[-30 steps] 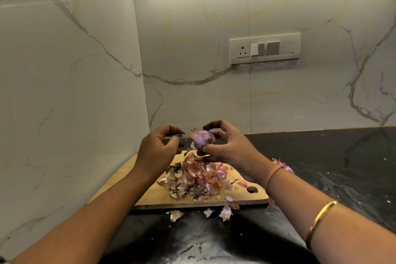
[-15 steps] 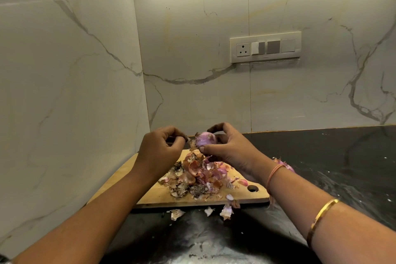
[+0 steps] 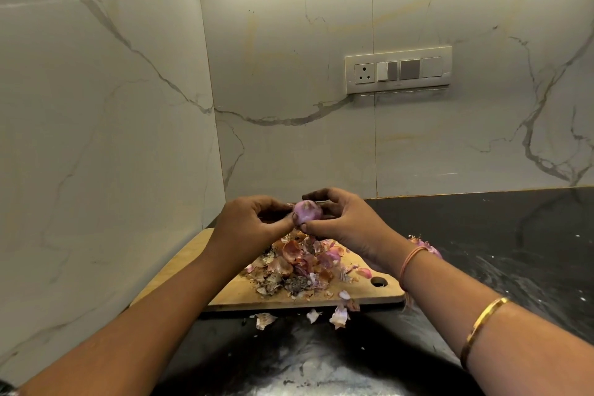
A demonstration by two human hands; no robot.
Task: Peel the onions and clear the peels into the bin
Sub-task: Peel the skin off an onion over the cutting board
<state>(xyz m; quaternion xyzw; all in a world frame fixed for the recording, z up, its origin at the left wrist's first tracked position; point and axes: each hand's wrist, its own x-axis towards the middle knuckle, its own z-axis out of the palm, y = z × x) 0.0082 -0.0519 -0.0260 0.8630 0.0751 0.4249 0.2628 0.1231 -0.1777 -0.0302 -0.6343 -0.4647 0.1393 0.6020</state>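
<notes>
Hemmed in left and behind by marble walls (image 3: 96, 138).
Open rightward along the dark counter (image 3: 498, 235); blocked mid cutting board (image 3: 384, 295) by peel heap (image 3: 299, 264).

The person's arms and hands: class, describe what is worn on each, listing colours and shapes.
Both forearms are bare, with no sleeves in view. The right arm carries two items: a thin pinkish-orange thread band at the wrist, and a slim gold bangle further up the forearm. The left hand and right hand are ungloved.
</notes>
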